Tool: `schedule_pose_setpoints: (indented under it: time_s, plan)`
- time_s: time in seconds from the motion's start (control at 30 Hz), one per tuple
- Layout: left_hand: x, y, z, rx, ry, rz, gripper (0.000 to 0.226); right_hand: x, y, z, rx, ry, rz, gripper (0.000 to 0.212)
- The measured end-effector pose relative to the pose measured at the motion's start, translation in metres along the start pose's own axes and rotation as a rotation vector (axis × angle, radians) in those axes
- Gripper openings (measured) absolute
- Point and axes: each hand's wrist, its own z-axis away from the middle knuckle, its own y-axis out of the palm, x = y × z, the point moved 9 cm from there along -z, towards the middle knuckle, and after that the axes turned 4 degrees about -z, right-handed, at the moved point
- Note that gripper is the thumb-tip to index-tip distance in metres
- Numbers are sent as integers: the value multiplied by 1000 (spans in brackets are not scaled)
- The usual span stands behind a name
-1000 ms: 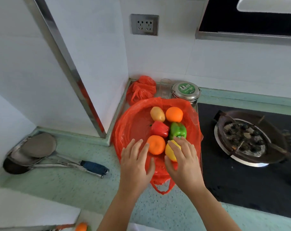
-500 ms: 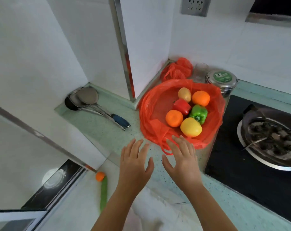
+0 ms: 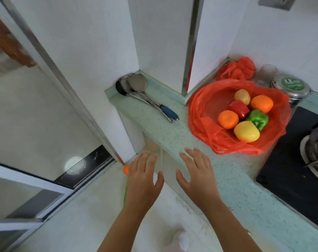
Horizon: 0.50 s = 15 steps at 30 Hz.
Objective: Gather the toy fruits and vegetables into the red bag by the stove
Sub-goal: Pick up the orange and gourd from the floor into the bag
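Note:
The red bag (image 3: 201, 106) lies spread open on the pale green counter, left of the stove (image 3: 291, 160). Inside it sit a yellow fruit (image 3: 246, 131), a green pepper (image 3: 258, 120), a red pepper (image 3: 238, 108), two oranges (image 3: 228, 119) (image 3: 262, 104) and a tan potato (image 3: 242, 96). My left hand (image 3: 142, 177) and my right hand (image 3: 198, 176) hover empty with fingers spread, near the counter's front edge, below and left of the bag. A small orange toy (image 3: 126, 169) and a thin green toy (image 3: 125, 194) lie on the floor, mostly hidden behind my left hand.
Metal ladles with a blue handle (image 3: 145, 93) lie on the counter's left end. A crumpled red bag (image 3: 236, 69), a glass (image 3: 267, 72) and a steel tin with a green lid (image 3: 292, 86) stand behind the open bag. A burner (image 3: 316, 155) sits at the right edge.
Both hands have pulled back from the bag toward the counter's front edge, leaving the yellow fruit inside. The view has swung left and down, so the floor and the toys there show.

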Motion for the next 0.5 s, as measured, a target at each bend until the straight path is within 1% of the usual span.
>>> schedule_pose_setpoints:
  time_s: [0.2, 0.33, 0.5]
  plan:
    - [71, -39, 49, -50, -93, 4, 43, 74, 47, 21, 95, -88, -13, 39]
    - [126, -70, 91, -77, -142, -8, 43, 137, 72, 35, 99, -151, -62, 37]
    - [202, -111, 150, -96, -249, -40, 43, 220, 117, 53, 130, -229, -100, 38]
